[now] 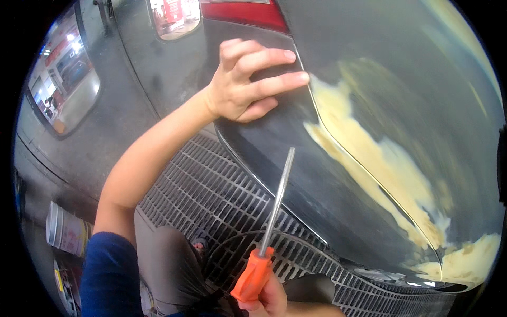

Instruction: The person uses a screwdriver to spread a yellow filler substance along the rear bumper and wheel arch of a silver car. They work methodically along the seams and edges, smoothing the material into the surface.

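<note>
My left hand [251, 82] rests against the dark grey car body panel [264, 148], two fingers stretched out so their tips meet the panel gap. Its other fingers are bent, and I see nothing held in it. In my right hand [266, 298], low in the view, is a screwdriver [266, 240] with an orange handle and a long metal shaft. The shaft points up and slightly right, apart from the panel as far as I can tell. Yellowish filler [364, 150] covers patches on both sides of the gap.
A red tail light [248, 15] sits above my left hand. Below the car spreads a metal floor grating [206, 182]. To the left stand a grey panelled wall with windows [121, 90] and a tub [66, 230].
</note>
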Action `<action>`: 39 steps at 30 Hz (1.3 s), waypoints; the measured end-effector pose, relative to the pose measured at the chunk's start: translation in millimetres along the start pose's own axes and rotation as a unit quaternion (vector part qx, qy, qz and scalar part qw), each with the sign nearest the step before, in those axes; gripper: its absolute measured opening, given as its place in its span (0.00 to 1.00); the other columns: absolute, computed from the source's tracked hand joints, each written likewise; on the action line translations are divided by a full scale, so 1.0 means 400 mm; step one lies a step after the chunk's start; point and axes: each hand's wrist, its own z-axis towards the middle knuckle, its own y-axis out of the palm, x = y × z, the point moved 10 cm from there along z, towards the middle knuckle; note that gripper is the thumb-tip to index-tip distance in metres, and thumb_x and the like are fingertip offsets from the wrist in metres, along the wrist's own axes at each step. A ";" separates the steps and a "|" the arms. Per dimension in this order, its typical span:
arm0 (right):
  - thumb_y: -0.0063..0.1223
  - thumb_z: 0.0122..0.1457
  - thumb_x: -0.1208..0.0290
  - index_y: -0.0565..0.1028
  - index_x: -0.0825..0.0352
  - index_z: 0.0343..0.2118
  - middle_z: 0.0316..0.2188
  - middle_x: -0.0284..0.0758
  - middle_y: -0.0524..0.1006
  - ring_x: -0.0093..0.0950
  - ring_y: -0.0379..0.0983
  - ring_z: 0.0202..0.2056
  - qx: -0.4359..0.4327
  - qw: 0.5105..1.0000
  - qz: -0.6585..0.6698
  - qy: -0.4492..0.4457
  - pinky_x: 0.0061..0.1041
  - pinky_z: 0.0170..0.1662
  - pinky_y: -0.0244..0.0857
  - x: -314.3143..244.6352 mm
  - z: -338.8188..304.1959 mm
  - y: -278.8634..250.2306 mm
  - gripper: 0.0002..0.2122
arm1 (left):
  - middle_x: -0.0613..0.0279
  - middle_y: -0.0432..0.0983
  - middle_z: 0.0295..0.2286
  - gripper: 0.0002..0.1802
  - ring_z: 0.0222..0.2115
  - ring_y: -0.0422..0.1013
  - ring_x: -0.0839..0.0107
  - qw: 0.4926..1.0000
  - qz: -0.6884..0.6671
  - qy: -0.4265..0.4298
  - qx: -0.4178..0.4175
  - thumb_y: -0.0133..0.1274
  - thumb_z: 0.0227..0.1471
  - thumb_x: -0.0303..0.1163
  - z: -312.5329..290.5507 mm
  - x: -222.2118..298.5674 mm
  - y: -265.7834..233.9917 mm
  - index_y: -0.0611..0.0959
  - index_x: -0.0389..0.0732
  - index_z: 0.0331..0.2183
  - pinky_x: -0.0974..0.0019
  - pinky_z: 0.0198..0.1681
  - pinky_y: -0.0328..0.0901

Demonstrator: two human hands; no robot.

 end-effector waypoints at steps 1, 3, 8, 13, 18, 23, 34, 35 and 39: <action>0.55 0.62 0.49 0.68 0.62 0.47 0.28 0.28 0.73 0.17 0.67 0.22 0.006 0.999 -0.044 -0.026 0.16 0.23 0.59 -0.010 -0.001 0.000 0.21 | 0.67 0.72 0.55 0.25 0.49 0.61 0.64 0.999 0.017 -0.018 -0.023 0.45 0.56 0.48 -0.016 0.008 0.010 0.82 0.56 0.53 0.59 0.52 0.54; 0.55 0.62 0.50 0.67 0.63 0.49 0.29 0.28 0.73 0.17 0.67 0.22 0.022 0.982 -0.149 -0.110 0.16 0.24 0.59 -0.040 -0.020 0.005 0.23 | 0.68 0.68 0.61 0.28 0.58 0.58 0.60 0.997 0.014 -0.056 -0.051 0.37 0.62 0.54 -0.030 0.029 0.033 0.80 0.57 0.56 0.54 0.60 0.47; 0.56 0.61 0.50 0.64 0.63 0.54 0.31 0.28 0.73 0.16 0.66 0.24 0.085 0.846 -0.401 -0.342 0.15 0.26 0.60 -0.056 -0.096 0.046 0.26 | 0.69 0.67 0.62 0.29 0.66 0.51 0.53 0.991 -0.010 -0.104 -0.078 0.38 0.61 0.54 -0.040 0.089 0.045 0.79 0.58 0.57 0.42 0.67 0.31; 0.57 0.61 0.51 0.61 0.64 0.58 0.34 0.28 0.72 0.15 0.66 0.25 0.122 0.747 -0.477 -0.448 0.14 0.27 0.60 -0.016 -0.127 0.064 0.30 | 0.65 0.64 0.63 0.33 0.67 0.49 0.45 0.975 -0.020 -0.205 -0.080 0.42 0.58 0.56 -0.044 0.126 0.060 0.77 0.53 0.59 0.38 0.66 0.29; 0.58 0.60 0.51 0.58 0.65 0.62 0.36 0.28 0.72 0.15 0.65 0.27 0.141 0.707 -0.495 -0.485 0.13 0.29 0.60 -0.009 -0.143 0.066 0.34 | 0.62 0.66 0.63 0.34 0.66 0.51 0.39 0.968 -0.028 -0.242 -0.061 0.43 0.58 0.55 -0.040 0.187 0.078 0.76 0.50 0.60 0.31 0.65 0.32; 0.59 0.60 0.52 0.55 0.66 0.67 0.38 0.28 0.71 0.14 0.65 0.28 0.157 0.686 -0.503 -0.501 0.12 0.31 0.61 -0.006 -0.161 0.065 0.39 | 0.69 0.71 0.59 0.27 0.64 0.56 0.45 0.963 -0.046 -0.246 -0.101 0.46 0.56 0.46 -0.018 0.288 0.080 0.81 0.51 0.55 0.39 0.67 0.41; 0.58 0.60 0.52 0.63 0.67 0.58 0.33 0.30 0.72 0.18 0.67 0.28 0.111 0.648 -0.545 -0.520 0.17 0.30 0.62 -0.008 -0.178 0.088 0.30 | 0.46 0.83 0.36 0.39 0.38 0.77 0.55 0.806 -0.468 -0.357 0.062 0.31 0.68 0.55 0.013 0.317 -0.014 0.83 0.28 0.41 0.58 0.44 0.71; 0.59 0.60 0.52 0.64 0.67 0.56 0.33 0.30 0.72 0.19 0.67 0.28 0.108 0.644 -0.551 -0.519 0.18 0.30 0.62 -0.016 -0.180 0.087 0.29 | 0.45 0.82 0.36 0.40 0.40 0.76 0.55 0.729 -0.550 -0.400 0.079 0.36 0.66 0.59 0.030 0.341 -0.004 0.83 0.27 0.41 0.58 0.44 0.71; 0.60 0.60 0.53 0.66 0.67 0.51 0.31 0.32 0.73 0.23 0.70 0.28 0.075 0.621 -0.598 -0.501 0.21 0.31 0.64 -0.029 -0.172 0.116 0.26 | 0.37 0.72 0.49 0.40 0.43 0.74 0.56 0.555 -0.726 -0.391 0.109 0.60 0.54 0.48 0.097 0.414 -0.010 0.67 0.27 0.55 0.58 0.43 0.72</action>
